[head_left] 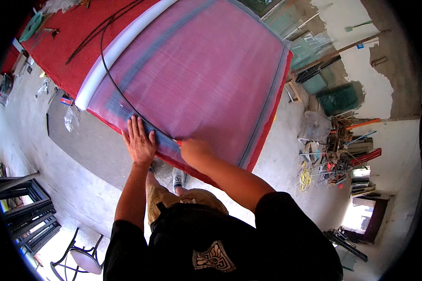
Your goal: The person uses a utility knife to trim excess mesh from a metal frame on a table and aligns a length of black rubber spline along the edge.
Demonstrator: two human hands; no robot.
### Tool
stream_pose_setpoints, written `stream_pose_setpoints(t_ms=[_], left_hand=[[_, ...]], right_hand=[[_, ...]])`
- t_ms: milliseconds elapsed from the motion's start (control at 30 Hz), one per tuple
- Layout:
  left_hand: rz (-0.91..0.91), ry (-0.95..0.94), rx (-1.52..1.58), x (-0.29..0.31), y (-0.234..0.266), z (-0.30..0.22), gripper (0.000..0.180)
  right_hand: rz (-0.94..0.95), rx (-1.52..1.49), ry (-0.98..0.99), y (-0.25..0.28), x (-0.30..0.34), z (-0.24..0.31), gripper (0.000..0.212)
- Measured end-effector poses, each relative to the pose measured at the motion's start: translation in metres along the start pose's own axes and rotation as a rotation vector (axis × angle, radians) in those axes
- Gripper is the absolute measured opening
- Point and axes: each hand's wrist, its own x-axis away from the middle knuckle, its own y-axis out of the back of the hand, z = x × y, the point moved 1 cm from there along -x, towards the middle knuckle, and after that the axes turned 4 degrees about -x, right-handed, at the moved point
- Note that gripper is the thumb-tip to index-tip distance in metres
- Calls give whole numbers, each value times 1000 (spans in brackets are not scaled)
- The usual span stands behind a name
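A sheet of fine translucent mesh point(197, 61) lies over the red-covered table, with a white roll point(122, 51) along its left side. A long thin black cord point(109, 72) loops across the roll and curves down to the table's near edge. My left hand point(139, 143) lies flat on the mesh at that edge, fingers stretched out beside the cord. Just to its right, my right hand point(197, 152) is closed around a small red tool point(177, 141) at the cord's lower end. My fingers hide most of the tool, so its kind is unclear.
The red cloth point(56, 33) covers the table's left part, where a green coil point(31, 25) lies. Glass panes point(340, 99) lean on the right wall above a fan point(316, 125) and heaped tools. Dark frames point(28, 210) and a chair point(85, 260) stand at lower left.
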Motion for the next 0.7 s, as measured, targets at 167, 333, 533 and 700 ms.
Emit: stream_pose_setpoints(t_ms=[167, 333, 533, 700], left_hand=[[-34, 31, -44, -28, 5, 16, 79], [-15, 36, -49, -27, 5, 39, 81], [-37, 68, -2, -28, -5, 42, 80], [-69, 38, 14, -27, -4, 40, 80]], right_hand=[[-50, 0, 16, -14, -21, 8, 28], [21, 28, 19, -3, -8, -1, 28], [-62, 29, 51, -19, -36, 9, 34], [47, -1, 75, -7, -11, -7, 30]])
